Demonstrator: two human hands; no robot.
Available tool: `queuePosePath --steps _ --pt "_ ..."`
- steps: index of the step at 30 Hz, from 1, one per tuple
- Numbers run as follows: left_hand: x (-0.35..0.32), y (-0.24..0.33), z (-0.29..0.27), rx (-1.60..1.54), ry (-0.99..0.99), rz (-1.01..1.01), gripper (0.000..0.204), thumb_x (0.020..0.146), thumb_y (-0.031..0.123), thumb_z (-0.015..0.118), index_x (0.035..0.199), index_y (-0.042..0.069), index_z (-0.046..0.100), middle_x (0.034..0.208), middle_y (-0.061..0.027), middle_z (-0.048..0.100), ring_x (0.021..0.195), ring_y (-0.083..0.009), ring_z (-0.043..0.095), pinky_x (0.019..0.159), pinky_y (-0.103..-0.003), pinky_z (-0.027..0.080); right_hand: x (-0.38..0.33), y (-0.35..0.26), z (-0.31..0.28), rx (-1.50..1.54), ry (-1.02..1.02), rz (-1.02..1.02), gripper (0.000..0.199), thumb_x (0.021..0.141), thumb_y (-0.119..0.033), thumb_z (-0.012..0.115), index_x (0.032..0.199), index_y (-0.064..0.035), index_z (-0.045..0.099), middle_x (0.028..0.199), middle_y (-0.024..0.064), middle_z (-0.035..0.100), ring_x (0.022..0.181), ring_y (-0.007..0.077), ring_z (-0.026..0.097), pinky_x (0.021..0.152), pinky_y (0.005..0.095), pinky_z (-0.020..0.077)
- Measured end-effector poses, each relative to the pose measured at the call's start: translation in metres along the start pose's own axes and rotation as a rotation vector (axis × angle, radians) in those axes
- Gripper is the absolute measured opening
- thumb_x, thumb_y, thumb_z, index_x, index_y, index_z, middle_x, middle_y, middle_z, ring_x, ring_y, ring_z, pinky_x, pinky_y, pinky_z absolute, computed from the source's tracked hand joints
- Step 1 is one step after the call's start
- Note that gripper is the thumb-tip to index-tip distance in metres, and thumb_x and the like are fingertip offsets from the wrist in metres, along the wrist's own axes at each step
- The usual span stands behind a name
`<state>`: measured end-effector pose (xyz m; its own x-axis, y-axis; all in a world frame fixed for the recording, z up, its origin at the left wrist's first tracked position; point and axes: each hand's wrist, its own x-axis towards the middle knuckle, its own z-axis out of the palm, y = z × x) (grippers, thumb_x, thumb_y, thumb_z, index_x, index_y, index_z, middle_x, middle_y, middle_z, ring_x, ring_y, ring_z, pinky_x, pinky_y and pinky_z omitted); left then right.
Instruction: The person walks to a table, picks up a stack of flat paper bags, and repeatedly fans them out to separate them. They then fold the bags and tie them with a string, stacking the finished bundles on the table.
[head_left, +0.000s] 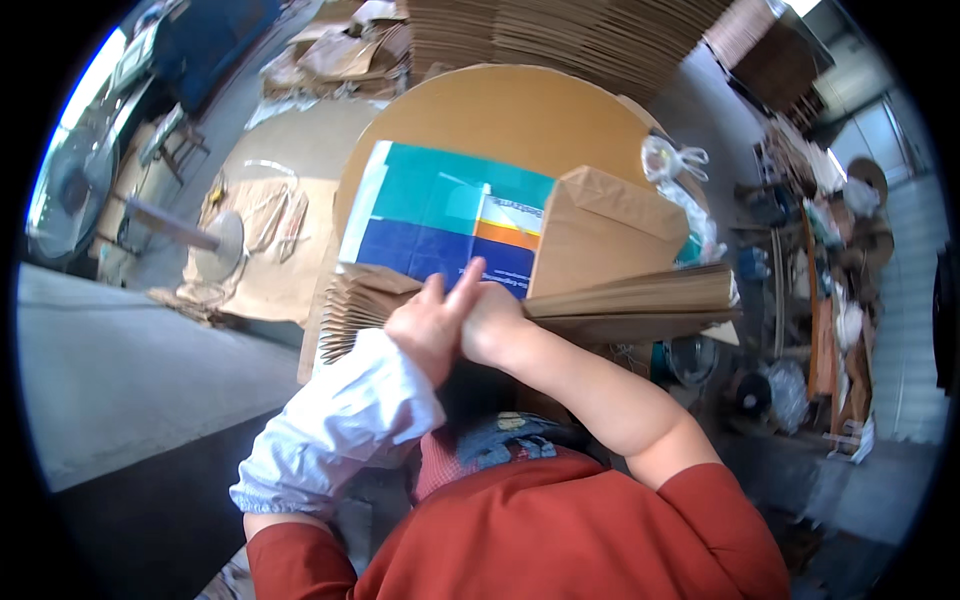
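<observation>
My left hand (422,326), below a pale blue oversleeve, meets my right hand (494,322) just before the near edge of the work surface. Two fingers of the left stretch forward, apart from each other, and nothing shows between them. The fingers of my right hand are hidden beside the left, so its grip does not show. Left of the hands lies a fanned stack of brown paper bags (352,318). A thicker stack of brown paper (640,296) extends to the right. Beyond the hands is a teal and blue printed sheet (415,205), with a brown paper bag (605,225) beside it.
A round tan board (480,100) covers the work surface. Clear plastic with a tied knot (672,160) lies at its right edge. Tall stacks of brown paper (560,35) stand behind. A standing fan (70,190) is far left; cluttered shelving (800,260) lines the right.
</observation>
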<state>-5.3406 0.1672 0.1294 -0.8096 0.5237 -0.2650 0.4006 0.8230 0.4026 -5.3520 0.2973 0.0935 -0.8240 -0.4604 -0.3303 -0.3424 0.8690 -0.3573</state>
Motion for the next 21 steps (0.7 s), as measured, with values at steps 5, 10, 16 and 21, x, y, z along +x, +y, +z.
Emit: queuePosePath --steps 5,10,16,21 --pt "0.017 0.010 0.002 0.162 -0.250 -0.209 0.067 0.075 0.014 0.060 0.138 0.014 0.036 0.095 -0.0179 0.066 0.090 -0.0337 0.063 0.081 -0.042 0.049 -0.043 0.055 -0.024 -0.194 0.127 -0.049 0.013 0.067 -0.017 0.070 0.075 -0.0085 0.065 0.077 0.0106 0.067 0.078 0.0292 0.066 0.066 0.0407 0.0525" --pt "0.028 0.022 -0.005 0.330 -0.372 -0.175 0.023 0.077 0.026 0.064 0.094 0.013 0.070 0.092 -0.0109 0.068 0.091 -0.0289 0.064 0.082 -0.039 0.049 -0.129 0.151 -0.029 -0.486 0.857 0.006 0.023 0.062 -0.020 0.077 0.073 -0.0080 0.061 0.075 0.0051 0.063 0.092 0.0246 0.059 0.086 0.0410 0.0428" --pt "0.022 0.002 0.016 0.363 -0.272 -0.129 0.017 0.075 0.025 0.066 0.085 0.011 0.067 0.083 -0.0121 0.067 0.084 -0.0300 0.063 0.077 -0.041 0.048 -0.152 0.155 0.199 1.131 0.364 0.225 0.018 0.081 -0.017 0.066 0.090 -0.0017 0.067 0.081 0.0115 0.066 0.080 0.0234 0.064 0.071 0.0342 0.0505" --pt "0.002 -0.015 0.028 0.334 -0.163 0.052 0.019 0.067 0.014 0.063 0.085 0.012 0.066 0.081 -0.0080 0.063 0.084 -0.0287 0.061 0.077 -0.039 0.045 -0.037 0.154 0.340 2.251 0.304 0.574 0.045 0.091 -0.021 0.057 0.132 -0.0054 0.044 0.118 0.0105 0.058 0.110 0.0217 0.055 0.095 0.0328 0.0434"
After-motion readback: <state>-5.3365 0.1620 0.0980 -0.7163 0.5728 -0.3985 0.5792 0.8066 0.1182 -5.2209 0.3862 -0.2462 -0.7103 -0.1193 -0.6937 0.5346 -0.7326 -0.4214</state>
